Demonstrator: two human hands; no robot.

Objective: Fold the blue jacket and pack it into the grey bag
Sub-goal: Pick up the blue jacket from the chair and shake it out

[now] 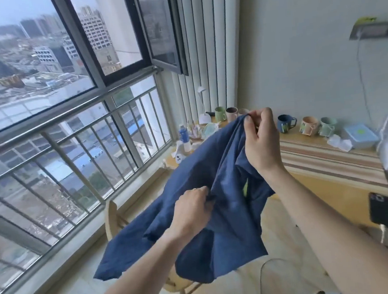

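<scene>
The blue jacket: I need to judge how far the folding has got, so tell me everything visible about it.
The blue jacket is thin, wrinkled dark blue cloth, held up unfolded in the air. The right hand pinches its top edge; the left hand grips it lower down. A yellow-green bit shows in one fold. Loose ends hang down over a wooden chair.

There is one wide-angle view, worn on the person's head; it looks forward and down over both forearms toward a wooden table (326, 183) against the wall, close to the hands; the window railing (70, 124) fills the left side.
</scene>
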